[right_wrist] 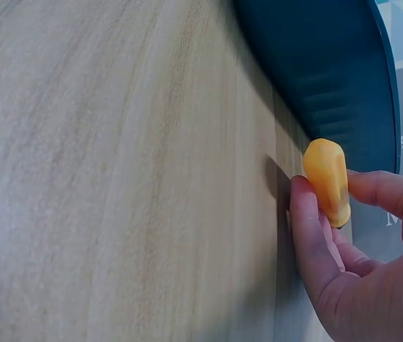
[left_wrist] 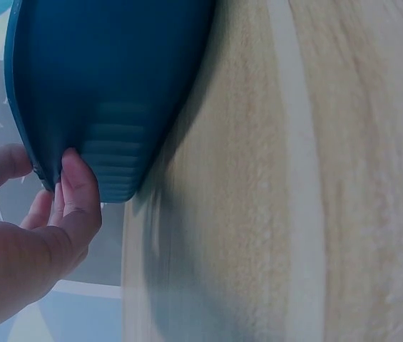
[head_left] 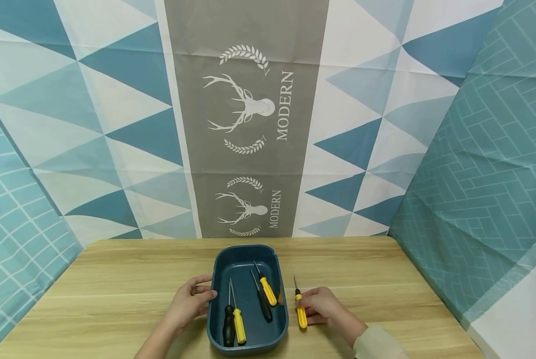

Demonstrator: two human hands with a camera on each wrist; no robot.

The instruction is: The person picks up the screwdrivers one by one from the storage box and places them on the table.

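Observation:
A dark blue rectangular bin (head_left: 242, 289) sits on the wooden table. My left hand (head_left: 190, 303) pinches its left rim, the thumb at the edge and the fingers against the outer wall. To the right of the bin, my right hand (head_left: 321, 305) holds a screwdriver (head_left: 301, 315) by its yellow handle, the shaft pointing away. In the right wrist view, that handle (right_wrist: 325, 174) lies between thumb and fingers. Inside the bin are a black screwdriver (head_left: 229, 324) and a yellow one (head_left: 239, 326) at left, with another black one (head_left: 264, 304) and yellow one (head_left: 268, 291) at right.
The wooden table (head_left: 128, 279) extends on both sides of the bin. Behind it hangs a patterned cloth (head_left: 250, 149) with deer heads and triangles. Tile-patterned blue cloths flank the left (head_left: 21, 224) and right (head_left: 487, 189).

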